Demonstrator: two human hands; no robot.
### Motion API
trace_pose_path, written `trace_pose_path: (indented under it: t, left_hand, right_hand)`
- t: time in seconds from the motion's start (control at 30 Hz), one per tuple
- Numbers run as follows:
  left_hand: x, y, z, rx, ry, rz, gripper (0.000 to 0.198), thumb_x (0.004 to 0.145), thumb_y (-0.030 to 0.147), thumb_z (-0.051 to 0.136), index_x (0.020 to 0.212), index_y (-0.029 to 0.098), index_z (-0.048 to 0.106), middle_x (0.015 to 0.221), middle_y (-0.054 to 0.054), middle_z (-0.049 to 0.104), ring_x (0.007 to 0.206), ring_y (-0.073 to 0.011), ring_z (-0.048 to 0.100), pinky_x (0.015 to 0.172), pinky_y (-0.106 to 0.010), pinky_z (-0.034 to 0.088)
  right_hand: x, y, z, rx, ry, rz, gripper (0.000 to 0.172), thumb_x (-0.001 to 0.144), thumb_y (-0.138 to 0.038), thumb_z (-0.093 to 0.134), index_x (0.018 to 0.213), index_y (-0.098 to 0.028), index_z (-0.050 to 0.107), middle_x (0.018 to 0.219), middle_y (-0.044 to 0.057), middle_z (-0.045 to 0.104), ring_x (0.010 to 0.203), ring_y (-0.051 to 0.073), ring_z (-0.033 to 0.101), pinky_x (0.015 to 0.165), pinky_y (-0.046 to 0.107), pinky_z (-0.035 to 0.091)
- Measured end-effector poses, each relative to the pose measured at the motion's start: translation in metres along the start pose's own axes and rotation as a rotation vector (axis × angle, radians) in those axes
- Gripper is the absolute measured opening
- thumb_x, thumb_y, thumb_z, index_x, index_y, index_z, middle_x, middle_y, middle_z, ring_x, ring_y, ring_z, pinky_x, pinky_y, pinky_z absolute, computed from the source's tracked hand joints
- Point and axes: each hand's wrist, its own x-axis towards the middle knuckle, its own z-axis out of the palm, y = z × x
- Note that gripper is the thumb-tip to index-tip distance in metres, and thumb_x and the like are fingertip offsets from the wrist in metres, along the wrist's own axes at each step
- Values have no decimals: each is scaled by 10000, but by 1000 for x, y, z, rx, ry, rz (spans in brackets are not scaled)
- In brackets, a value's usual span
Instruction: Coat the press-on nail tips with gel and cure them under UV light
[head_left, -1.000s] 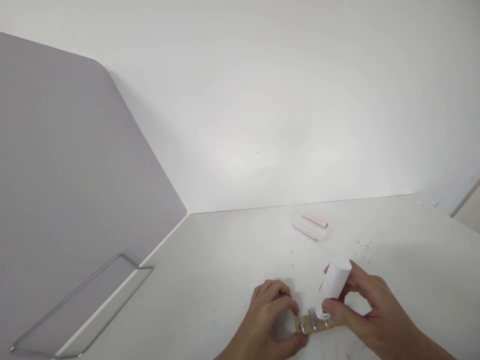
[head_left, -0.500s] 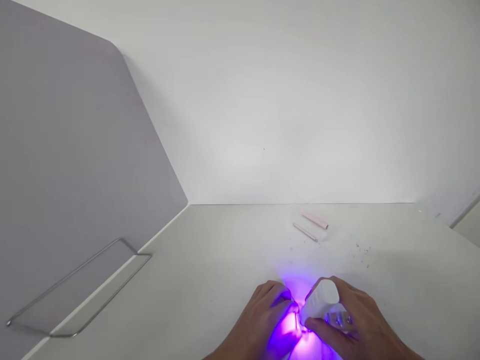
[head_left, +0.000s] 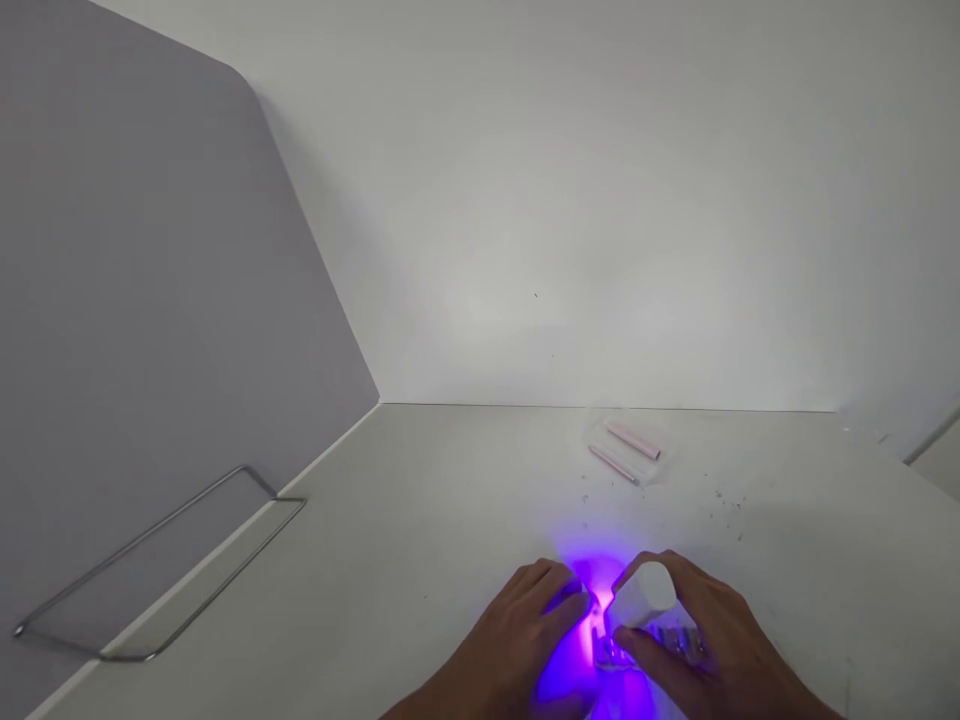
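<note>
A small white UV lamp (head_left: 643,597) is gripped between the thumb and fingers of my right hand (head_left: 709,625). Violet light spills from it over the tabletop and my left fingers. My left hand (head_left: 529,635) is just left of the lamp, its fingertips drawn together in the glow; whatever they pinch is too small and too brightly lit to make out. Under the lamp and partly behind my right thumb is a clear, glossy piece (head_left: 679,640), its kind hidden by the glare.
Beyond my hands, a slim pink pen-like stick (head_left: 615,465) and a pink tube (head_left: 634,441) lie on a clear film. Tiny crumbs (head_left: 727,500) are scattered to their right. A bent metal wire frame (head_left: 225,580) sticks out from the grey panel (head_left: 150,300) at left.
The lamp has tilted slightly, with more of its round end facing me. More of the clear piece shows beneath it, and the pink glow on my left fingers has shrunk.
</note>
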Motion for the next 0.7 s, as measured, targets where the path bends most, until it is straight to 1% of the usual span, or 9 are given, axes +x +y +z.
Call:
trace_pose_path:
  t: [0.07, 0.1, 0.17, 0.23, 0.33, 0.4, 0.53, 0.6, 0.7]
  left_hand:
    - [-1, 2, -5, 9, -38, 6, 330, 749, 159, 734, 1056, 186, 619, 1017, -55, 621, 918, -206, 538, 803, -322, 431]
    - [-2, 3, -7, 6, -63, -2, 323, 731, 130, 731, 1028, 196, 624, 1018, -43, 617, 910, -198, 532, 791, -310, 421]
    - [-3, 3, -11, 18, -75, -30, 324, 712, 79, 704, 998, 208, 624, 1011, -27, 609, 884, -183, 521, 763, -294, 399]
    - [-6, 1, -12, 57, -78, -44, 299, 730, 75, 679, 988, 214, 621, 955, -19, 596, 833, -173, 503, 720, -290, 369]
    - [-9, -4, -10, 107, -94, -17, 214, 790, 109, 653, 969, 215, 604, 882, -5, 573, 768, -158, 470, 685, -292, 333]
    - [-10, -7, -8, 121, -104, 10, 183, 806, 109, 640, 948, 208, 580, 859, 7, 564, 747, -150, 454, 690, -296, 326]
    - [-9, -8, -9, 141, -114, 23, 202, 783, 73, 621, 924, 199, 551, 846, 14, 552, 730, -144, 434, 688, -300, 321]
    - [-7, -7, -10, 151, -128, 11, 170, 794, 85, 618, 902, 194, 544, 852, 10, 553, 731, -146, 431, 690, -303, 324]
    - [-6, -6, -11, 169, -150, -2, 121, 815, 110, 615, 861, 189, 535, 837, 6, 552, 729, -151, 430, 690, -310, 322]
  right_hand:
    - [-1, 3, 1, -13, -16, -23, 227, 948, -411, 602, 1105, -263, 674, 879, 13, 705, 759, 206, 675, 694, 301, 537]
    - [-1, 4, 1, -15, -29, -30, 237, 956, -421, 593, 1115, -266, 675, 888, 16, 706, 778, 212, 677, 705, 307, 540]
    - [-2, 4, 1, -16, -48, -36, 248, 962, -437, 589, 1123, -271, 678, 886, 15, 710, 781, 214, 679, 703, 308, 543]
    - [-2, 3, 1, -25, -35, -46, 242, 952, -433, 612, 1118, -271, 679, 880, 8, 717, 748, 202, 677, 694, 300, 545]
    - [-2, 2, 1, -48, 6, -66, 191, 941, -382, 634, 1085, -262, 674, 890, 0, 733, 605, 153, 639, 603, 260, 529]
    - [-3, 1, 1, -55, 21, -85, 155, 938, -351, 634, 1059, -259, 667, 896, -3, 740, 556, 134, 619, 553, 240, 512]
    - [-3, 1, 0, -62, 19, -124, 117, 941, -330, 623, 1032, -267, 658, 871, -18, 736, 565, 135, 628, 570, 243, 520]
    - [-2, 2, 0, -71, 7, -132, 118, 942, -325, 619, 1041, -272, 659, 873, -21, 737, 555, 133, 623, 574, 247, 523]
    - [-1, 3, 0, -97, 5, -139, 117, 930, -312, 635, 1036, -275, 670, 862, -24, 731, 582, 140, 643, 623, 260, 543]
